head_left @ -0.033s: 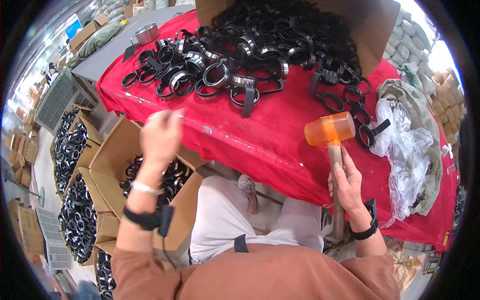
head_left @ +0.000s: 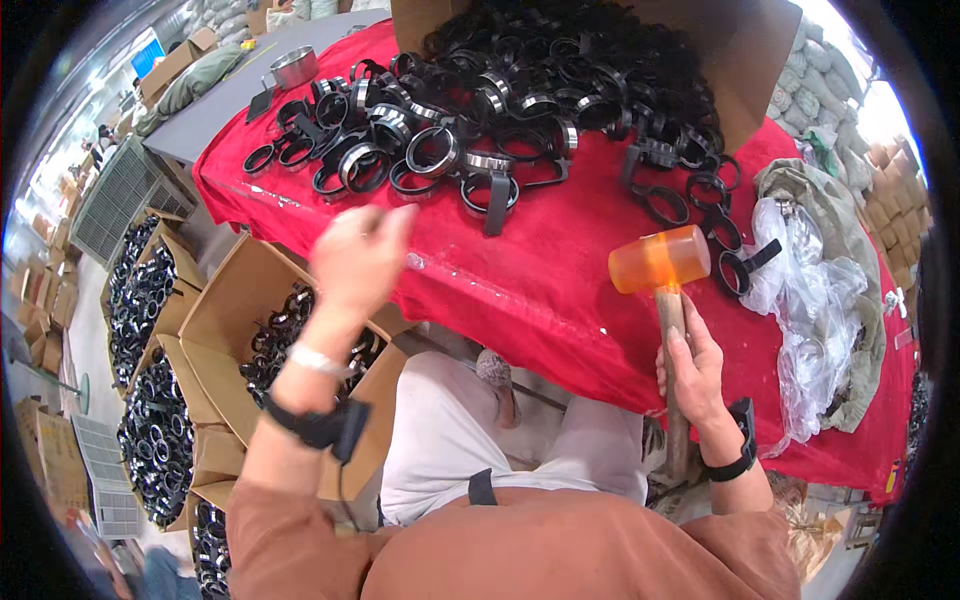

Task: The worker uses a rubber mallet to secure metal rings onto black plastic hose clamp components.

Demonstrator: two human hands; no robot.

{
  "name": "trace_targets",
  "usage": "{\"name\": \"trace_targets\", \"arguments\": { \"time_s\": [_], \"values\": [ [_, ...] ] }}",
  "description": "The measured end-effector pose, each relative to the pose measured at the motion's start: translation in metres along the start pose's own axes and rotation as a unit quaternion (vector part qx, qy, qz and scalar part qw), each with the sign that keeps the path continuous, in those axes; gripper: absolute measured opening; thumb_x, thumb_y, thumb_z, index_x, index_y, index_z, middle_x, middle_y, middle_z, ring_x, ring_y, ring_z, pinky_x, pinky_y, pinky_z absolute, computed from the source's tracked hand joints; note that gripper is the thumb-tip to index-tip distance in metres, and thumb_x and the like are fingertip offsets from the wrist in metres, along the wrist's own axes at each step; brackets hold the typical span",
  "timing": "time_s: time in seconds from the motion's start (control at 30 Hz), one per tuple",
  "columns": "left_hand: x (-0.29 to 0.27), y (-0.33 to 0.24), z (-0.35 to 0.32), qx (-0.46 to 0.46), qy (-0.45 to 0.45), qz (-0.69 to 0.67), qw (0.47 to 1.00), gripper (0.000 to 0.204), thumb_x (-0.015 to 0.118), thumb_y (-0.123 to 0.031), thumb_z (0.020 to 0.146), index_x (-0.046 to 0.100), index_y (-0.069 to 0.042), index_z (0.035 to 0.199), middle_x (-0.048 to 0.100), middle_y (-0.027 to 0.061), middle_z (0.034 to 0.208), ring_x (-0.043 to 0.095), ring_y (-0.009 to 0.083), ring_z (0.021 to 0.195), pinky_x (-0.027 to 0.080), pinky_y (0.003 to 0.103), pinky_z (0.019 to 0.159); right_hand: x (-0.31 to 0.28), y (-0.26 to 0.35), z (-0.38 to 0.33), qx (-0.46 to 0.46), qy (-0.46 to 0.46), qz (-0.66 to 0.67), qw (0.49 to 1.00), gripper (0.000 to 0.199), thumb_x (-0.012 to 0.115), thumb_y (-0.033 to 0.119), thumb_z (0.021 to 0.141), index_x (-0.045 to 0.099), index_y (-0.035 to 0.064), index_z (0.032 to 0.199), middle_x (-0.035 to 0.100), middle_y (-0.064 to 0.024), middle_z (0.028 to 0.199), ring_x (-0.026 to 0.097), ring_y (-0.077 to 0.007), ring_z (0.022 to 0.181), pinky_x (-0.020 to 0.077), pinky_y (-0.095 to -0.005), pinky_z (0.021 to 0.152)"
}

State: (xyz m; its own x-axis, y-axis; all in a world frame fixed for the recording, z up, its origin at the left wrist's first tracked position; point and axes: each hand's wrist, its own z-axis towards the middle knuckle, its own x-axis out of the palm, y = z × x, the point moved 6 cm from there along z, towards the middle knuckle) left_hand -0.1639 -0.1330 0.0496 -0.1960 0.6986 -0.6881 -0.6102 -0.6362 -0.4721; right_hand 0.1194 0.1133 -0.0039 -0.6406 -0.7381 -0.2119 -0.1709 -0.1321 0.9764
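Note:
My right hand (head_left: 692,365) is wrapped round the wooden handle of a mallet (head_left: 660,258). Its translucent orange head is raised over the front right of the red cloth. My left hand (head_left: 362,258) hovers at the table's front edge, fingers loosely curled, a gap at the tips and nothing visible in them. Just beyond it lie black rings with silver metal bands (head_left: 433,151), some with flat black handles. More of them fill a big heap (head_left: 580,60) at the back. A carton (head_left: 225,300) below my left forearm holds similar black ring parts (head_left: 285,335).
A red cloth (head_left: 560,250) covers the table. Clear plastic bags (head_left: 805,300) and a grey-green cloth (head_left: 862,350) lie at its right end. A metal cup (head_left: 293,67) stands far left. Cartons of black rings (head_left: 157,430) stand on the floor at left.
My left hand has moved right, along the table edge toward the rings, uncovering more of the carton's contents. My right hand and the mallet have stayed in place. Someone shows at the lower left.

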Motion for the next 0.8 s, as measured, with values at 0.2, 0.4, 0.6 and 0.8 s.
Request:
{"name": "trace_targets", "arguments": {
  "time_s": [0.2,0.4,0.6,0.8],
  "values": [
    [0.097,-0.078,0.043,-0.01,0.153,0.144,0.978,0.052,0.06,-0.049,0.075,0.066,0.0,0.09,0.064,0.0158,0.087,0.062,0.0307,0.086,0.048,0.039,0.077,0.004,-0.001,-0.002,0.016,0.047,-0.032,0.998,0.054,0.045,0.013,0.091,0.023,0.0074,0.14,0.048,0.0007,0.067,0.044,-0.0052,0.047,0.0405,-0.0195,0.043],
    [0.082,-0.072,0.071,0.017,0.131,-0.256,0.958,0.032,0.061,-0.029,0.08,0.06,0.003,0.082,0.062,0.0165,0.074,0.06,0.0245,0.068,0.047,0.035,0.063,0.003,-0.001,0.004,0.011,0.044,0.001,0.999,0.052,0.044,0.014,0.091,0.024,0.0071,0.139,0.048,0.0003,0.065,0.044,-0.0057,0.047,0.0404,-0.0199,0.043],
    [0.076,-0.048,-0.086,-0.163,0.291,-0.448,0.83,0.026,0.048,-0.025,0.092,0.049,-0.008,0.073,0.051,-0.0005,0.065,0.046,0.0078,0.058,0.037,0.023,0.055,-0.005,-0.005,0.005,0.024,0.008,0.039,0.999,0.05,0.045,0.015,0.091,0.028,0.0078,0.138,0.05,-0.0007,0.067,0.046,-0.0063,0.05,0.0417,-0.02,0.044],
    [0.103,-0.032,-0.128,-0.181,0.328,-0.533,0.758,0.028,0.05,-0.03,0.091,0.051,-0.004,0.081,0.056,0.004,0.073,0.051,0.0095,0.069,0.041,0.023,0.064,0.009,-0.001,-0.003,-0.03,0.032,-0.056,0.997,0.045,0.05,0.013,0.089,0.036,0.0026,0.131,0.054,-0.0025,0.076,0.05,-0.0066,0.057,0.043,-0.0205,0.048]
  ]
}}
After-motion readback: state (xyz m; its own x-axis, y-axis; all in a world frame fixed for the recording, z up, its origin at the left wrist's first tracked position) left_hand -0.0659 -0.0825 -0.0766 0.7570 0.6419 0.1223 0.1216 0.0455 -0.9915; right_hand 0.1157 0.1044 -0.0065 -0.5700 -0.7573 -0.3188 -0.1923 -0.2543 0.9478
